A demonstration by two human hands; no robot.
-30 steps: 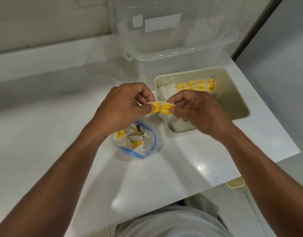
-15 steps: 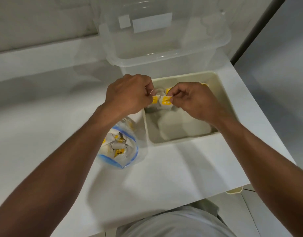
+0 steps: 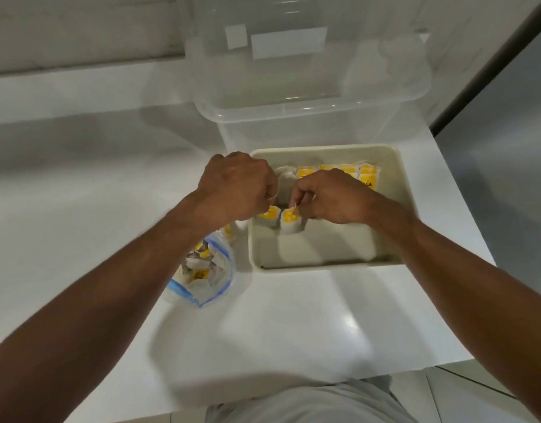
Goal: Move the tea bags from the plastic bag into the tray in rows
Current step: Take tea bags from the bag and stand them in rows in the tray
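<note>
A beige tray sits on the white counter with a row of yellow-tagged tea bags along its far wall. My left hand pinches a tea bag by its yellow tag at the tray's left side. My right hand pinches a second tea bag just to the right of it. Both bags hang low inside the tray, side by side. The clear plastic bag with a blue zip edge lies open left of the tray, with several tea bags inside.
A large clear plastic storage box stands right behind the tray. The white counter stretches to the left and its front edge lies near my body. A dark vertical edge runs at the far right.
Both hands carried the two tea bags from above the plastic bag over into the tray and lowered them, and the bags have come slightly apart. The camera view shifted.
</note>
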